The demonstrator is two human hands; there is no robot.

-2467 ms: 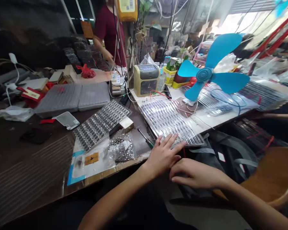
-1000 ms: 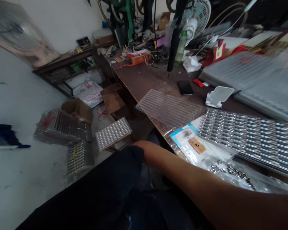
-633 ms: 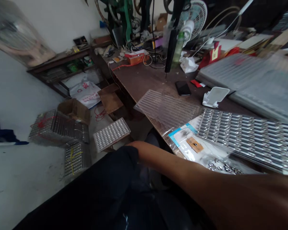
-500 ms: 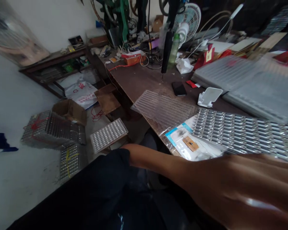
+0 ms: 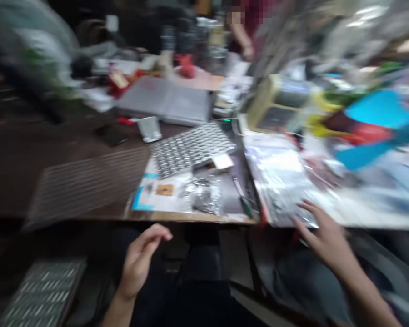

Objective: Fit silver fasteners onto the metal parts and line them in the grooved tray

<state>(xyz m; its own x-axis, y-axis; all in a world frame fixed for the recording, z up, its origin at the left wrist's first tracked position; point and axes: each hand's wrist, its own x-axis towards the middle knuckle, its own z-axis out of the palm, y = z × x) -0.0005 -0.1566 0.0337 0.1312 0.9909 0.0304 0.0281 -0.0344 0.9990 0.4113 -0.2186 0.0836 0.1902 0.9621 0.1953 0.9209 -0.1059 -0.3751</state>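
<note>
My left hand [image 5: 138,261] hangs in front of the table edge, fingers loosely bent and a gap at the thumb, with nothing visible in it. Over the table's front edge on the right, my right hand [image 5: 329,238] has its fingers spread, by a pile of clear plastic bags [image 5: 279,181]; blur hides whether the fingertips touch them. Between the hands lie a tray of shiny metal pieces [image 5: 191,147], a clear bag of small metal parts [image 5: 206,195], a small brown block [image 5: 164,190] and a pen-like tool [image 5: 241,197].
An empty-looking clear ridged tray [image 5: 88,184] overhangs the table edge on the left. Behind are a phone [image 5: 111,135], a white stand [image 5: 150,129] and stacked trays [image 5: 187,104]. Another filled tray [image 5: 42,295] sits low left. A co-worker's arm [image 5: 241,34] shows at the back.
The view has swung right and blurred. My left arm, stretched across the foreground before, is drawn back, and both hands now show apart. The bag pile has come into view.
</note>
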